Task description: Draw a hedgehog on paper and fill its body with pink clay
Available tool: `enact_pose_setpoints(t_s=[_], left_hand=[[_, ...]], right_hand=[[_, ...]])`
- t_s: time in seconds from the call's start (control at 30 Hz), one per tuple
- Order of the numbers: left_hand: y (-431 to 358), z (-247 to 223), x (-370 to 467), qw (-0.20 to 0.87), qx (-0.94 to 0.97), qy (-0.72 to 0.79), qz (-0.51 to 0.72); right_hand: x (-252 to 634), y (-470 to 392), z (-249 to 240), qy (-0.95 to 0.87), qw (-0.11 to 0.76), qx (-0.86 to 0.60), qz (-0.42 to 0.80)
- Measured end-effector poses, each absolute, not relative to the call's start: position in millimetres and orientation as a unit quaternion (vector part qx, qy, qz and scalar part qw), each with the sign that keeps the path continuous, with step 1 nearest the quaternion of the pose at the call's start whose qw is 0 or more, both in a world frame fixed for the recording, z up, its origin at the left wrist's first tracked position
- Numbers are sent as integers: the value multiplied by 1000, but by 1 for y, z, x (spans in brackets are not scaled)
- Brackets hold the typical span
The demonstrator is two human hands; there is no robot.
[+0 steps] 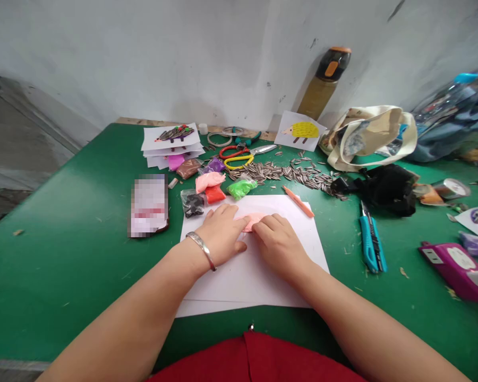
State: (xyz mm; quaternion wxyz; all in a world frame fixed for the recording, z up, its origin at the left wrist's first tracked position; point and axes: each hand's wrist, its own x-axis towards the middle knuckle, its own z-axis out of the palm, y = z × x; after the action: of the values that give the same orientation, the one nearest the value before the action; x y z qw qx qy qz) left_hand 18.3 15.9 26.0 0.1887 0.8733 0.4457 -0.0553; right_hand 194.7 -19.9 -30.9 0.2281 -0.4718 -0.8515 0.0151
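Observation:
A flat piece of pink modelling clay [253, 219] lies on the white paper [227, 286] in front of me. My left hand [222, 233], with a silver bangle at the wrist, lies over the clay's left side, fingers outstretched and thumb apart. From the right, my right hand [279, 243] has its fingers curled together, their tips at the clay's right edge. Both hands hide part of the clay. Just beyond the paper are bags of pink clay [210, 182], red clay [215, 194], green clay [242, 188] and black clay [192, 203]. An orange pen-like stick [298, 201] rests on the paper's upper right.
Sunflower seeds [263, 172] spread behind the paper, near scissors [239, 159]. A blue utility knife [371, 239] lies right, with a fabric bag [372, 138] beyond. A phone-like object [149, 207] lies left. A bottle [322, 85] and hedgehog picture [300, 131] are by the wall.

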Motion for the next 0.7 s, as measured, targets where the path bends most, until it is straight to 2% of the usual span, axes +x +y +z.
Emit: enact_pose_setpoints(t_s=[0.7], left_hand=[[15, 27, 19, 178, 873, 449, -57]], right_hand=[[196, -18, -33, -858, 220, -465, 6]])
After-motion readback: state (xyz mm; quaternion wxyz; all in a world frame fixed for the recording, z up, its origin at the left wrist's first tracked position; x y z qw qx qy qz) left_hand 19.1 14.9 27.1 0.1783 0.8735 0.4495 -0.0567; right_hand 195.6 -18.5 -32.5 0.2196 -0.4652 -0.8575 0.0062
